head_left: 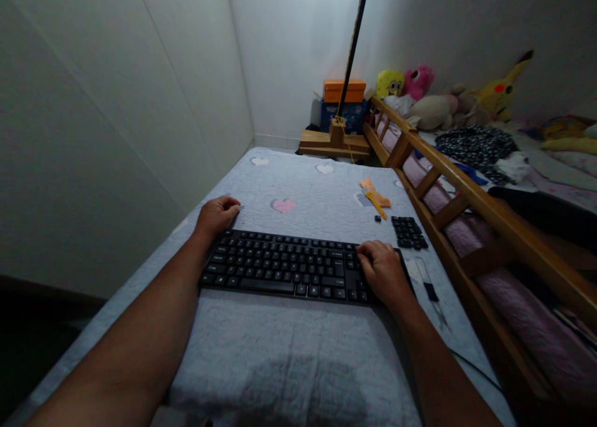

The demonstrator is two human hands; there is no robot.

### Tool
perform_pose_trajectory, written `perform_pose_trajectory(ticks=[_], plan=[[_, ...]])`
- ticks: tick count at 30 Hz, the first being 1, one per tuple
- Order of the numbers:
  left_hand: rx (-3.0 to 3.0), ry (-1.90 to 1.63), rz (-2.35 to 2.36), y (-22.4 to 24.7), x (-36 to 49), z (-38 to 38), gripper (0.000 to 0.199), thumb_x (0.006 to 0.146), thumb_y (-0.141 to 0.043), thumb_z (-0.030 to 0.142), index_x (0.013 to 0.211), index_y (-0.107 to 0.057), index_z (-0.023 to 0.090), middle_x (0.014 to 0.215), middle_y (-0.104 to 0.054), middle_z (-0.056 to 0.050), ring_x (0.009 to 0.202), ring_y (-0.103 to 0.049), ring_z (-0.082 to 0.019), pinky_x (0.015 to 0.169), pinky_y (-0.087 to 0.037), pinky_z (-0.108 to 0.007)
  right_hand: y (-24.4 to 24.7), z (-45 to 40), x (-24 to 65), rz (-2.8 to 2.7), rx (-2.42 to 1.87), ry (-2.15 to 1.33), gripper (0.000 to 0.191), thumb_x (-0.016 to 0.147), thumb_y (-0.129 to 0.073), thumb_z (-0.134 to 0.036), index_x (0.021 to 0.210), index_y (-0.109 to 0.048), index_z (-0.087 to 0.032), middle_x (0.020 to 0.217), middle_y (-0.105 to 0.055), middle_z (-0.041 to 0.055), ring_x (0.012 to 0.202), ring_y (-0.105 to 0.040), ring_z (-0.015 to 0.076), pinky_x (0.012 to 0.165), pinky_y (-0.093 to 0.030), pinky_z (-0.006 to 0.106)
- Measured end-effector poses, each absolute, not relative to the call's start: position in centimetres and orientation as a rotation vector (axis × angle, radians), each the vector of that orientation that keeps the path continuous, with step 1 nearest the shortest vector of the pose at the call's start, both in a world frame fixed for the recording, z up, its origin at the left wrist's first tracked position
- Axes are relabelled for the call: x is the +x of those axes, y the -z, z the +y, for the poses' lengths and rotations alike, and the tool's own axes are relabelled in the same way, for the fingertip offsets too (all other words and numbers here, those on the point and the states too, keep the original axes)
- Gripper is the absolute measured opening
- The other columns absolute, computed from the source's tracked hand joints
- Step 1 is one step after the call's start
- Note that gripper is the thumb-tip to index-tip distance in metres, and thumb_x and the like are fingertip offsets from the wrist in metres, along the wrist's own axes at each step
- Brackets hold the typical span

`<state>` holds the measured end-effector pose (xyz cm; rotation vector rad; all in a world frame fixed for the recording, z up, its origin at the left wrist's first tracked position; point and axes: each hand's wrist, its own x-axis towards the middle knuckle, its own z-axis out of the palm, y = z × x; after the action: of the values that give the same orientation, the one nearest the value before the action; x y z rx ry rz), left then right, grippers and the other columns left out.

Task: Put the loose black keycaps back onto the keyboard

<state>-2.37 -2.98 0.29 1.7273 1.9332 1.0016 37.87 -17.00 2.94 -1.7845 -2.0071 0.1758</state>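
A black keyboard [280, 259] lies across the patterned bedcover. My left hand [218, 214] rests on the cover just past the keyboard's far left corner, its fingers loosely bent and seemingly holding nothing. Over the right end of the keyboard is my right hand [385, 268], fingers curled down near the navigation keys and hiding the number pad area; whatever it may hold is hidden. Loose black keycaps [409, 232] sit in a group to the right, with a single keycap [377, 218] apart from them. Nearer me lies a wire keycap puller [431, 291] with a black handle.
A yellow-handled brush [375, 204] lies on an orange cloth [381, 198] at the far right. A wooden bed rail [448, 175] borders the right side; a white cabinet [140, 122] stands left. A cable [476, 368] runs off to the right. Behind stands a wooden-based pole [353, 48].
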Motion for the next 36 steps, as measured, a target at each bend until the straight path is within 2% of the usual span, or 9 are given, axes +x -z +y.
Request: perform_pose_trajectory(ticks=[11,36], plan=[[1.746,-1.009,1.932,-0.02,-2.57,-2.81,0.025,0.068,-0.060,0.037,0.083,-0.072,0.021,0.085,-0.074,-0.004,0.081,-0.067,-0.023,0.078,-0.051,-0.031,-2.93,-17.06,37.80,-2.056,-1.816,-0.090,0.014,0.092,-0.052,-0.022,0.087,-0.065,-0.023,0.091,-0.068,0.0057,0.091,-0.055,0.0247,0.079,-0.034,0.036],[1.776,-0.985,1.949,0.14,-2.69,-2.66,0.029,0.069,-0.060,0.039,0.086,-0.072,0.019,0.084,-0.074,-0.004,0.079,-0.067,-0.022,0.074,-0.050,-0.029,-2.94,-16.83,37.62,-2.068,-1.831,-0.053,0.012,0.092,-0.054,-0.018,0.088,-0.066,-0.021,0.089,-0.067,0.0041,0.089,-0.054,0.0230,0.077,-0.031,0.034]])
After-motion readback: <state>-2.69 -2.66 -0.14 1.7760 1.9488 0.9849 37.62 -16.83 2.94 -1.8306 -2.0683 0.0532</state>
